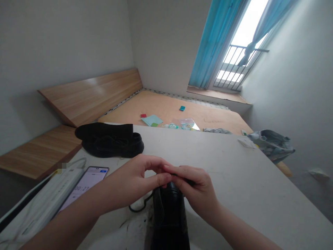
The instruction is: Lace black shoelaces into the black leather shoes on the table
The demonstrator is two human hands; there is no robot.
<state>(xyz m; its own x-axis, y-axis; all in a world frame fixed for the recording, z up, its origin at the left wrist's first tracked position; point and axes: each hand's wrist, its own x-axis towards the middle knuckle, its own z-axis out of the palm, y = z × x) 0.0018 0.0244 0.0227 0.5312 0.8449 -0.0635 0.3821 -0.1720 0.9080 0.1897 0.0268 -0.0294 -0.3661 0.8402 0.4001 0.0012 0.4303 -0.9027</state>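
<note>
A black leather shoe (170, 211) stands on the white table right in front of me, running away from my body. Over its lacing area, my left hand (151, 173) and my right hand (196, 182) meet with fingertips touching. Both pinch at the black shoelace, though most of what lies between the fingers is hidden. A loop of that shoelace (137, 210) hangs out on the shoe's left side onto the table. Something dark shows under the right fingers. Farther left lies another pair of black shoes (111, 144), one resting on the other.
A phone (87, 184) showing a timer and a white power strip (56, 198) lie at left on the table (247, 187). Past the far edge is a bed (166, 100) with small packets. A bag (273, 144) stands at the right edge.
</note>
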